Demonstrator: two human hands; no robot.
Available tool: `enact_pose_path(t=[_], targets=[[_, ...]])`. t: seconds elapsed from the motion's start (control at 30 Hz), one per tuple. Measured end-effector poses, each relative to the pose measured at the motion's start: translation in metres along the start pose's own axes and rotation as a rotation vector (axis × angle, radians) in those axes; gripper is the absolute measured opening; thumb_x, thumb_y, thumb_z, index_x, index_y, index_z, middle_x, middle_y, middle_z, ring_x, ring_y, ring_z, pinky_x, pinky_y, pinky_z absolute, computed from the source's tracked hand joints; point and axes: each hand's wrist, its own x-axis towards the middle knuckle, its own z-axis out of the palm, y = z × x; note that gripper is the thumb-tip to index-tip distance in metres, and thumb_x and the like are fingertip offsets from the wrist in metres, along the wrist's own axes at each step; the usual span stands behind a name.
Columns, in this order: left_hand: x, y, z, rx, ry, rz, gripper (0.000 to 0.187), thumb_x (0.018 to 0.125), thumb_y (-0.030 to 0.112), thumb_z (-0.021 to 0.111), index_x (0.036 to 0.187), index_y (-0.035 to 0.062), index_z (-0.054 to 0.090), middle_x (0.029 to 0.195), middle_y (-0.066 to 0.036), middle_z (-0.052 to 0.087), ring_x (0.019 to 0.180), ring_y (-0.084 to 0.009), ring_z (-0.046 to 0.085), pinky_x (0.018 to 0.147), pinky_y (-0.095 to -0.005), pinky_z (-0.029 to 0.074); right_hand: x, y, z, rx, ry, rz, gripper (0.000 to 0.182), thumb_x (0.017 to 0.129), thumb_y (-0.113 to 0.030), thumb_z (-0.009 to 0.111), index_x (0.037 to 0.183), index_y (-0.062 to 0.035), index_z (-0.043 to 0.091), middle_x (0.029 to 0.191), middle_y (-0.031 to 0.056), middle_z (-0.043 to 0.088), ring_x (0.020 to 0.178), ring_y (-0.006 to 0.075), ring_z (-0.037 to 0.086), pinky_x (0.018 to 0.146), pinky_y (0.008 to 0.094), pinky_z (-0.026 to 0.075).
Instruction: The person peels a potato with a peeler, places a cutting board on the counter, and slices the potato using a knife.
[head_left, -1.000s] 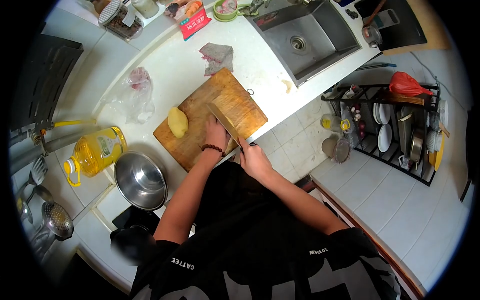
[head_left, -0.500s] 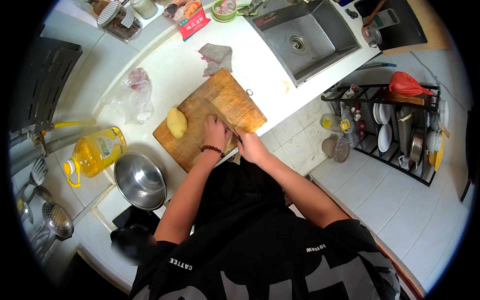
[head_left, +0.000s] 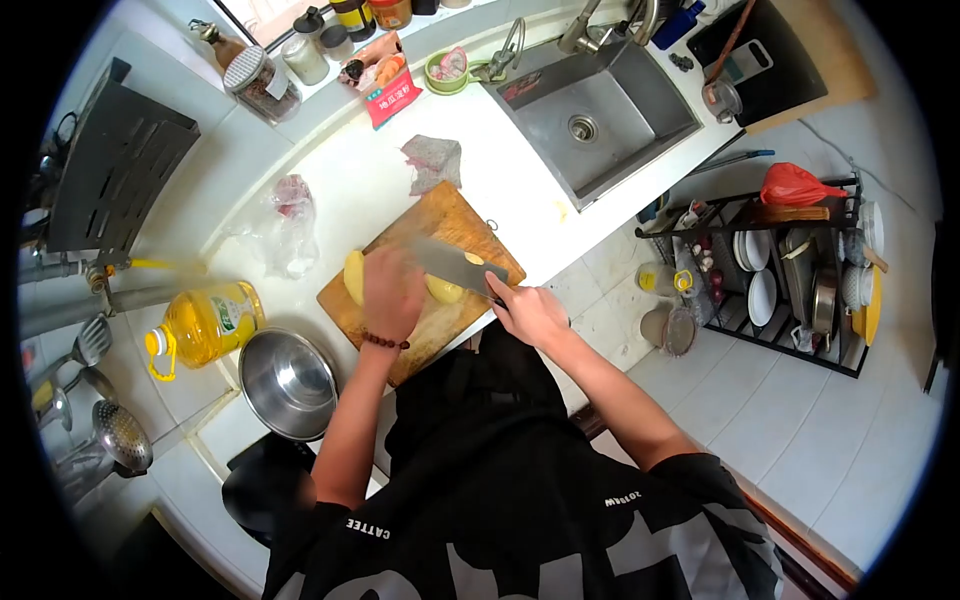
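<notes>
On the cutting board [head_left: 470,215], the left hand [head_left: 392,292] lay curled over a peeled potato [head_left: 354,276] at the board's sink-far end, apparently gripping it, though the fingers hid the contact. The right hand [head_left: 530,310] was clenched around the handle of a cleaver [head_left: 450,264] at the board's near edge, its blade lying almost flat over the board's middle, long axis running from that hand toward the left hand. A cut potato piece [head_left: 446,290] sat just under the blade, between the hands and nearer the left.
</notes>
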Motion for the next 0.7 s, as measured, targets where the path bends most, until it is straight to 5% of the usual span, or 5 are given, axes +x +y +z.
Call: enact_pose_path(t=[0.07, 0.1, 0.17, 0.27, 0.7], targets=[[0.027, 0.022, -0.004, 0.014, -0.388, 0.307, 0.047, 0.085, 0.029, 0.080, 0.121, 0.0024, 0.066, 0.127, -0.021, 0.065, 0.123, -0.0392, 0.059, 0.106, -0.0485, 0.046, -0.001, -0.006, -0.009, -0.051, 0.028, -0.059, 0.052, 0.096, -0.027, 0.067, 0.146, -0.0144, 0.058, 0.081, 0.0177, 0.072, 0.075, 0.0400, 0.071, 0.070, 0.0512, 0.058], [0.031, 0.026, -0.001, 0.016, -0.378, 0.310, 0.047, 0.085, 0.029, 0.080, 0.121, 0.0024, 0.066, 0.127, -0.021, 0.065, 0.123, -0.0392, 0.059, 0.106, -0.0485, 0.046, -0.003, -0.009, -0.013, -0.096, 0.046, -0.107, 0.052, 0.096, -0.029, 0.067, 0.145, -0.0148, 0.058, 0.079, 0.0157, 0.072, 0.073, 0.0384, 0.071, 0.069, 0.0497, 0.058], [0.033, 0.028, 0.007, 0.177, -0.572, 0.542, 0.081, 0.082, 0.052, 0.082, 0.140, 0.0002, 0.058, 0.142, -0.022, 0.060, 0.133, -0.0404, 0.055, 0.112, -0.0468, 0.043, -0.006, -0.018, -0.020, -0.121, 0.044, -0.125, 0.052, 0.096, -0.029, 0.067, 0.145, -0.0147, 0.059, 0.080, 0.0153, 0.072, 0.073, 0.0380, 0.071, 0.069, 0.0488, 0.058], [0.028, 0.016, 0.017, 0.242, -0.670, 0.547, 0.099, 0.077, 0.064, 0.081, 0.144, -0.0019, 0.053, 0.147, -0.021, 0.058, 0.136, -0.0390, 0.053, 0.115, -0.0470, 0.040, -0.009, -0.025, -0.028, -0.147, 0.051, -0.126, 0.050, 0.096, -0.029, 0.066, 0.144, -0.0144, 0.061, 0.082, 0.0147, 0.073, 0.073, 0.0374, 0.072, 0.070, 0.0476, 0.058], [0.004, 0.020, 0.002, 0.303, -0.761, 0.564, 0.080, 0.087, 0.056, 0.076, 0.141, 0.0005, 0.056, 0.142, -0.017, 0.060, 0.135, -0.0321, 0.055, 0.117, -0.0457, 0.038, -0.013, -0.021, -0.013, -0.159, 0.111, -0.114, 0.042, 0.099, -0.031, 0.063, 0.139, -0.0167, 0.065, 0.072, 0.0144, 0.069, 0.066, 0.0372, 0.071, 0.061, 0.0479, 0.057]])
